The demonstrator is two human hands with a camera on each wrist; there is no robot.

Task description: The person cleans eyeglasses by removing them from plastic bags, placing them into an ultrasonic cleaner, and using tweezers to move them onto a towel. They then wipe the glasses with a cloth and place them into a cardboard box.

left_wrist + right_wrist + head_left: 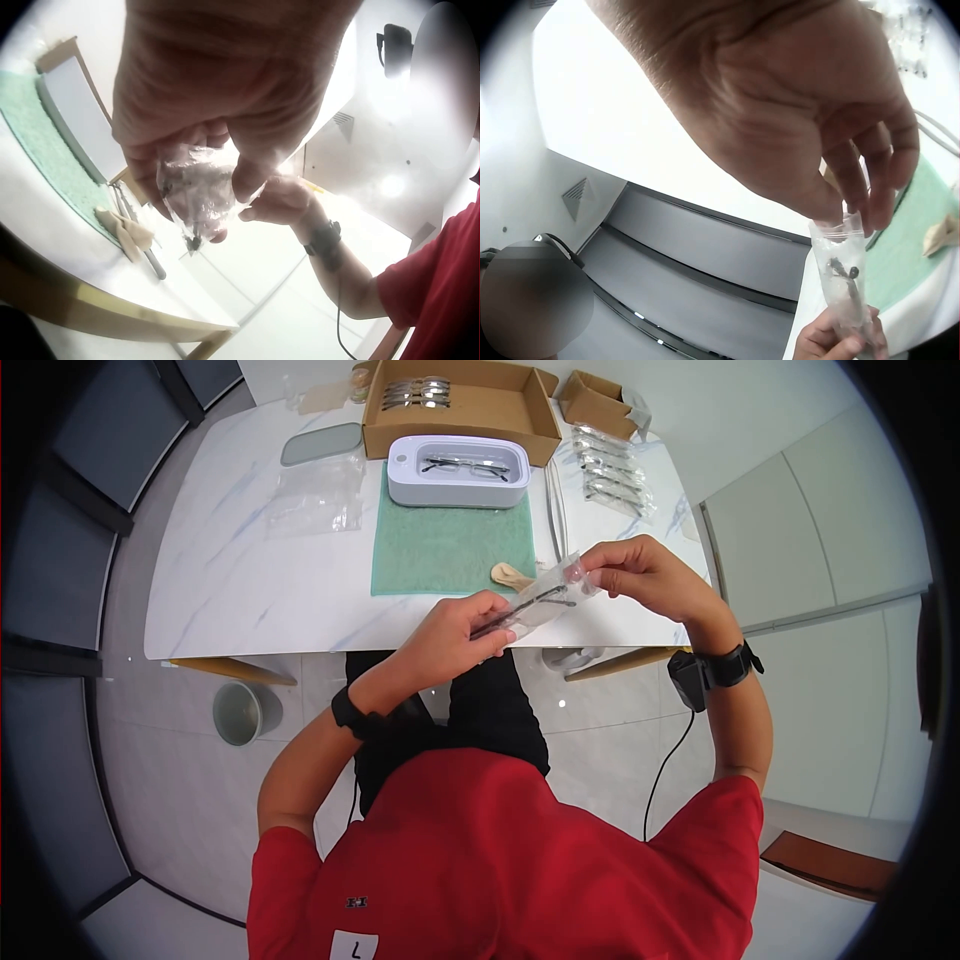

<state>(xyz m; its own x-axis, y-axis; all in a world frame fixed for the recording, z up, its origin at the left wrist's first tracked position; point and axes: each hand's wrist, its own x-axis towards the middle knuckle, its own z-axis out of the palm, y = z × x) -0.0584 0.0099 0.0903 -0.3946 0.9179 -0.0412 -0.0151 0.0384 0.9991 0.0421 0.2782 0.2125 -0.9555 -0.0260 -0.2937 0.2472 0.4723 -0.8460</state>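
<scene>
In the head view, grips the lower end of a clear bag [528, 614] in the left hand [452, 638], with fingers curled round it, and pinches the upper end between thumb and fingertips of the right hand [645, 575]. Holds the bag aslant over the near edge of the table [220, 550] (with dark-armed glasses [553, 596] lying lengthwise inside). Just beside the bag, shows a pale cloth [508, 575], then a green mat [440, 550] with a white tub [455, 496] at its far side, and other glasses [470, 466] in that. Farther back, shows a cardboard box [500, 418] with a row of frames [418, 398], and to its right a smaller box [592, 406] behind bagged pairs [612, 472]. In the left wrist view, holds the bag between left thumb and fingers, half lost in glare; reaches close from beyond with the right hand, too washed out there to tell its pinch. In the right wrist view, pinches at the bag's top, with the exact contact partly hidden; below, shows dark arm tips through plastic and clasps the bottom with the left hand.
</scene>
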